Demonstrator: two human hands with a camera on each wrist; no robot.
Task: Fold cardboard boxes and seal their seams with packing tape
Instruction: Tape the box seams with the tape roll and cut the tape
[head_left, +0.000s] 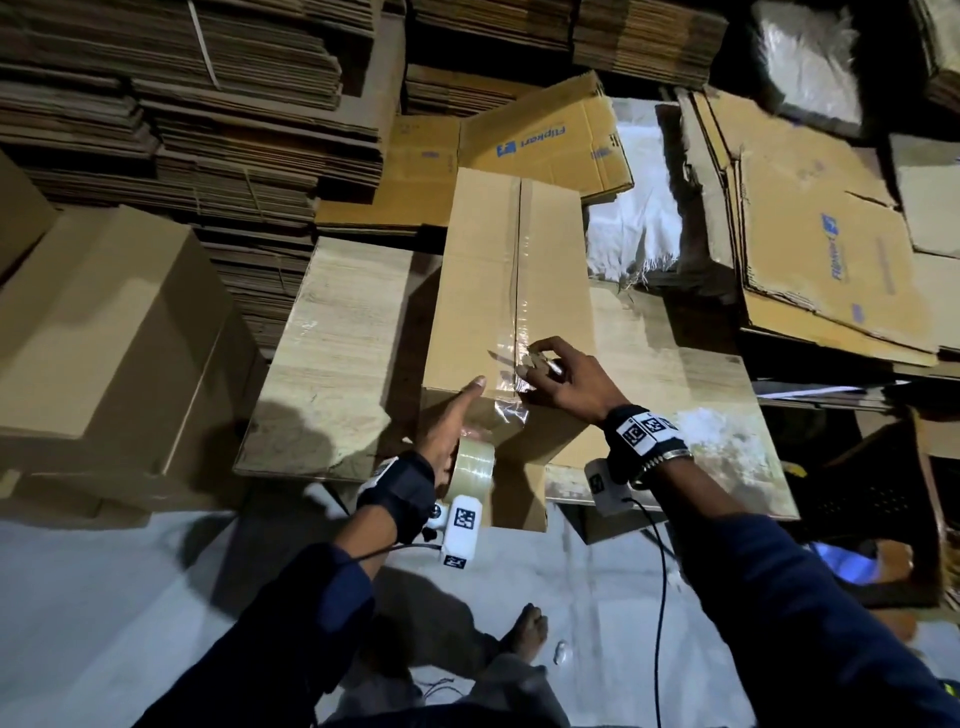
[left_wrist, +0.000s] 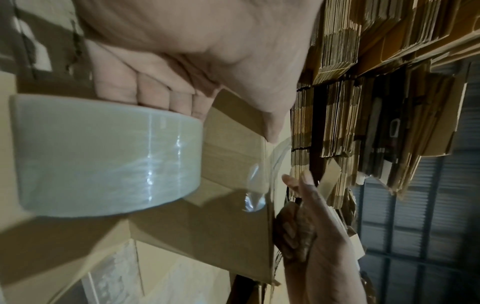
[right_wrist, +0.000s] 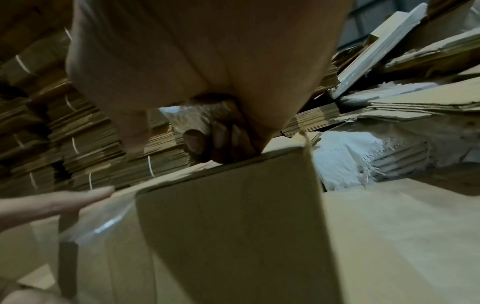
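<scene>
The left hand grips the tape roll with curled fingers, thumb stretched onto the near top edge of the cardboard box, which lies on the wooden surface. Just right of that thumb, the right hand pinches a small blade (too blurred to detail) at the clear tape over the seam. Beyond the hands, flattened cartons read "Flipkart" in blue.

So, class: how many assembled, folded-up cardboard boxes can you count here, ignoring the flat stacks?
2. One box lies on the wooden table under both hands, its seam being taped; a larger box sits at far left. Others may be hidden among the flat stacks.
</scene>
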